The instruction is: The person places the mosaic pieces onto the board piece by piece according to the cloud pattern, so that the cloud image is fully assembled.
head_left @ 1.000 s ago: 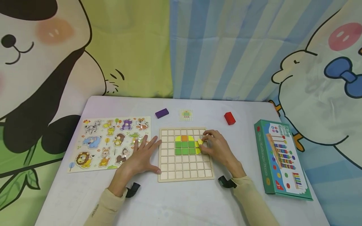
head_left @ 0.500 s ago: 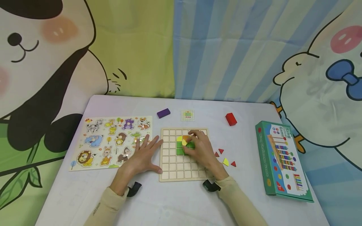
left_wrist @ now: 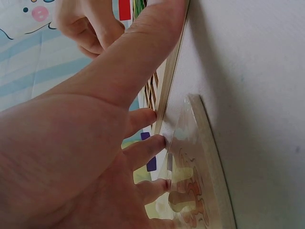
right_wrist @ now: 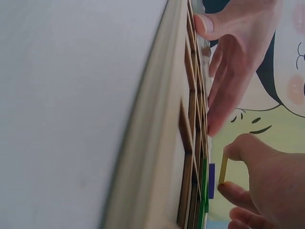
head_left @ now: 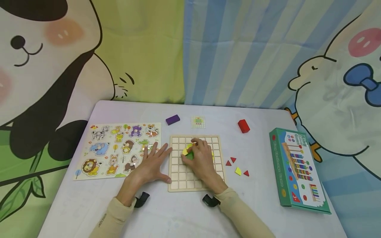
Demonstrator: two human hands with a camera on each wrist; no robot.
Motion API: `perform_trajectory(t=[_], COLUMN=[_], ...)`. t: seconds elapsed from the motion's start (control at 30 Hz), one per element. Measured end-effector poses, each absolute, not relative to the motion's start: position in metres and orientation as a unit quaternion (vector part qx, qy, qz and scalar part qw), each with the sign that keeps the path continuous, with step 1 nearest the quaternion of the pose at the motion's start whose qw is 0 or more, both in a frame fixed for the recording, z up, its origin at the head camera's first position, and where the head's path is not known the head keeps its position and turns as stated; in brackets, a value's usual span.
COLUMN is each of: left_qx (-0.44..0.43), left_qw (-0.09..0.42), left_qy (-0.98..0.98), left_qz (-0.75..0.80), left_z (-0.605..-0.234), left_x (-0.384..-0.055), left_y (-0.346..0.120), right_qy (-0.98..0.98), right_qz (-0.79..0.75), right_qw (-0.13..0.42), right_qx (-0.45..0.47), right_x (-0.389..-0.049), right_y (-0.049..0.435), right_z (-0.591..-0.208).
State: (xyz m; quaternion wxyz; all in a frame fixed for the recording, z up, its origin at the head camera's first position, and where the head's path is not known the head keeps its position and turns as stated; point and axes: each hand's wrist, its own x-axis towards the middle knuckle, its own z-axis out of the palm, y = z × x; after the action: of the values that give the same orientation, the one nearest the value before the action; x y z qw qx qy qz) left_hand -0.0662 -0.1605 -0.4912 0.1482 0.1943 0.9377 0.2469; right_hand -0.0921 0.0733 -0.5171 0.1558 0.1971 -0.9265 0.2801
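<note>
My right hand pinches a small yellow tile between thumb and fingertip, seen edge-on in the right wrist view. It is over the wooden grid board, at the left side of the green tiles set in it. Much of the tile pattern is hidden under this hand. My left hand lies with fingers spread beside the board, its thumb tip and index fingertip at the board's left edge. Its other fingertips reach over the right edge of the animal puzzle board.
Red triangles and a yellow piece lie right of the board. Behind it are a purple block, a small pattern card and a red block. A green box stands at the right.
My right hand has moved left across the board with the yellow tile, from the pattern's right side to its left. The loose red and yellow pieces have come into view. My left hand stays put.
</note>
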Motion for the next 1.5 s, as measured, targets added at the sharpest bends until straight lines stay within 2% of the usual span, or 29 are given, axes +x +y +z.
perform_trajectory(t=[0.27,0.57,0.87,1.13,1.5], left_qx=[0.197,0.196,0.193,0.192,0.188], left_qw=[0.144,0.147,0.148,0.15,0.158], left_qy=[0.938,0.937,0.937,0.936,0.936], left_qz=[0.247,0.248,0.252,0.254,0.252], left_z=[-0.491,-0.491,-0.489,-0.489,-0.489], left_x=[-0.065,-0.066,-0.065,-0.065,-0.065], left_y=[-0.159,-0.158,-0.158,-0.159,-0.159], right_qy=[-0.937,-0.932,-0.932,-0.924,-0.927], right_qz=[0.26,0.24,0.238,0.236,0.24], right_qw=[0.135,0.097,0.094,0.058,0.046], right_qx=[0.192,0.253,0.257,0.296,0.284], right_x=[-0.092,-0.097,-0.098,-0.099,-0.101], right_y=[0.069,0.074,0.075,0.075,0.079], right_z=[-0.519,-0.521,-0.519,-0.518,-0.517])
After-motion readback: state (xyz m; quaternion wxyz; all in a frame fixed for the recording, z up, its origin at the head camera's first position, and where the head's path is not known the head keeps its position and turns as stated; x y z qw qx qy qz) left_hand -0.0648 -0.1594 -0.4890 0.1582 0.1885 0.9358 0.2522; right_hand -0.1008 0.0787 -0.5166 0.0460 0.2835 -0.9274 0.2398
